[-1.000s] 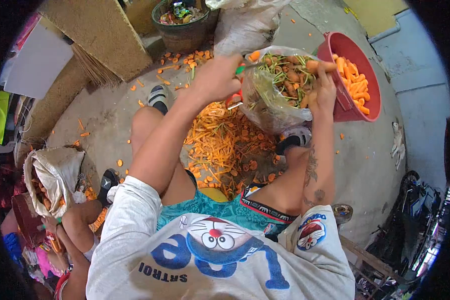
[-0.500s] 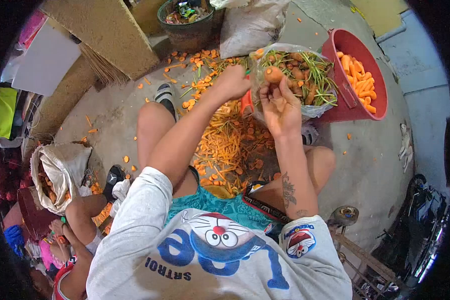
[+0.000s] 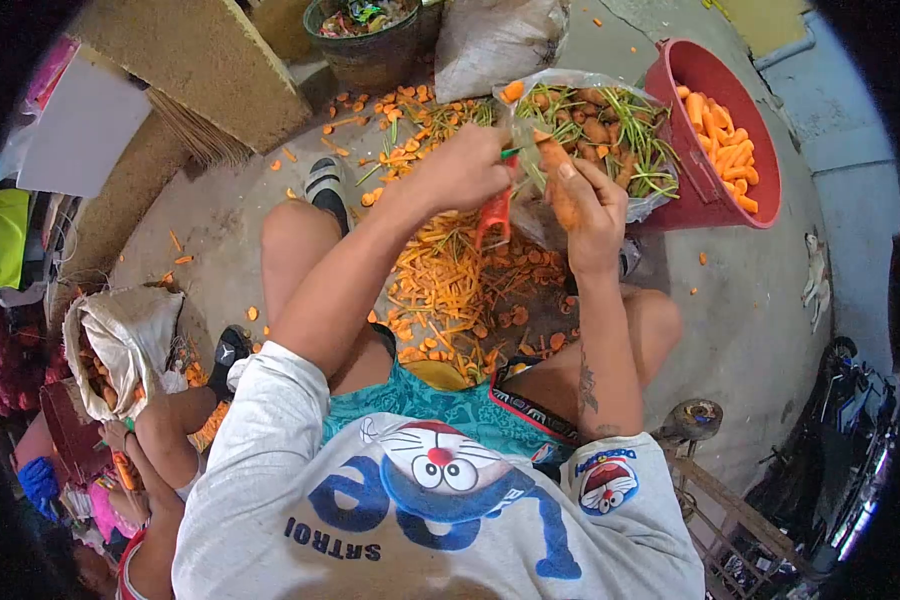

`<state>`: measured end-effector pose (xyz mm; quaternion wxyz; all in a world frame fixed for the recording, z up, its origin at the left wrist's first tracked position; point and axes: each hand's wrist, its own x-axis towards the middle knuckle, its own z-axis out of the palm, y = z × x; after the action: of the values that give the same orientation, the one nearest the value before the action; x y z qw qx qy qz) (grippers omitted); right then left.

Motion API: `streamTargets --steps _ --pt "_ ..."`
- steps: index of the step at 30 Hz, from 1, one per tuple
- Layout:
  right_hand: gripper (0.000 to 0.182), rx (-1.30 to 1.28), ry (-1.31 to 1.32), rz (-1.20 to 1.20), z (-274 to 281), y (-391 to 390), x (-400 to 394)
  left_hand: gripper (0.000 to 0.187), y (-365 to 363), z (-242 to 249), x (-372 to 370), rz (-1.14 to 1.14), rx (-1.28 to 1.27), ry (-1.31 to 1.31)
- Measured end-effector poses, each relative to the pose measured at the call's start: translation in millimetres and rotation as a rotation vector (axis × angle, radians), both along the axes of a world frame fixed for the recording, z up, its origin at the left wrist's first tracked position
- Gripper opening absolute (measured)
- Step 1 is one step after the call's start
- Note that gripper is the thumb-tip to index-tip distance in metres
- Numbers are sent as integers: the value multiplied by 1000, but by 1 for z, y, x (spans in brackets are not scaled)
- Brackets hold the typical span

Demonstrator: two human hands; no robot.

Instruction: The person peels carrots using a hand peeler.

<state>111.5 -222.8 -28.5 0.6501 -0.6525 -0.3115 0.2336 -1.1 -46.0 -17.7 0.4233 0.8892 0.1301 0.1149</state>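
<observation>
My left hand (image 3: pixel 467 168) is closed around a red peeler (image 3: pixel 494 218), whose forked end hangs below the fist. A bit of green (image 3: pixel 511 153) shows at the same fist, beside the carrot. My right hand (image 3: pixel 597 215) grips an unpeeled carrot (image 3: pixel 558 175), its upper end tilted toward the left hand; an orange cut face shows at that end. Just behind both hands, a clear plastic bag (image 3: pixel 518 130) holds unpeeled carrots and green stalks. Orange peelings and cut ends (image 3: pixel 445 285) are heaped on the floor below the hands, between my legs.
A red bucket (image 3: pixel 670 170) of peeled carrots leans beside the bag. Behind stand a dark bin (image 3: pixel 370 60) of rubbish and a white sack (image 3: pixel 495 50). At lower left, another person (image 3: pixel 160 500) sits by an open sack (image 3: pixel 120 345) of carrots.
My right hand has turned and brought the carrot upright, closer to my left hand. The peeler in my left hand shows more now. The view has shifted slightly.
</observation>
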Motion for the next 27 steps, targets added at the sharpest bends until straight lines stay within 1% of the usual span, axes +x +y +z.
streamTargets --steps 1,2,4,5,6,7,8,10,11,12,13,14,16,17,18,19,20,21,22,24,25,26,27 --pt "32 3 32 59 1 2 0 27 5 -2 0 4 0 -1" --pt "32 4 32 56 2 4 -1 27 10 -5 1 -2 26 37" --pt "35 45 190 -24 3 6 -6 27 15 -7 2 -24 46 78" --pt "35 39 192 -27 4 5 -8 27 17 -4 1 -8 26 95" --pt "32 143 98 10 5 3 -13 28 19 -4 -1 10 6 116" --pt "30 249 5 50 6 2 -19 27 25 -11 3 13 137 365" --pt "30 247 12 57 15 2 -22 27 30 -20 4 20 133 372" --pt "35 228 -139 -43 35 1 -18 30 33 -36 6 73 179 335" --pt "36 243 21 -161 28 8 -10 30 32 -32 4 74 174 341" --pt "36 239 29 -166 17 6 2 31 33 -27 2 90 75 55" --pt "35 243 203 -143 4 0 18 32 35 -19 1 107 -25 -234" --pt "35 245 374 -116 2 -2 24 32 38 -13 0 105 -28 -232" --pt "33 194 339 -121 -1 -6 25 32 43 -1 -4 129 -328 -376" --pt "32 208 428 -59 -1 -5 22 29 41 6 -6 154 -453 -383" --pt "31 221 518 4 -2 -4 17 29 39 3 -6 162 -456 -383" --pt "31 216 523 8 -2 -1 11 29 33 3 -4 155 -471 -406" --pt "31 256 595 43 -1 2 4 28 27 5 -1 145 -486 -429" --pt "31 295 665 78 -1 4 -2 29 17 4 0 144 -557 -386" --pt "31 291 665 77 0 5 -6 29 8 4 2 146 -562 -386" --pt "33 278 693 135 0 5 -10 25 -4 1 5 -33 -599 -499" --pt "36 293 676 221 0 4 -9 22 -1 -6 8 -26 -540 -543" --pt "36 289 677 221 7 4 -13 22 9 -6 10 -23 -543 -543" --pt "37 272 675 214 16 4 -19 22 24 -6 7 96 -427 -584"
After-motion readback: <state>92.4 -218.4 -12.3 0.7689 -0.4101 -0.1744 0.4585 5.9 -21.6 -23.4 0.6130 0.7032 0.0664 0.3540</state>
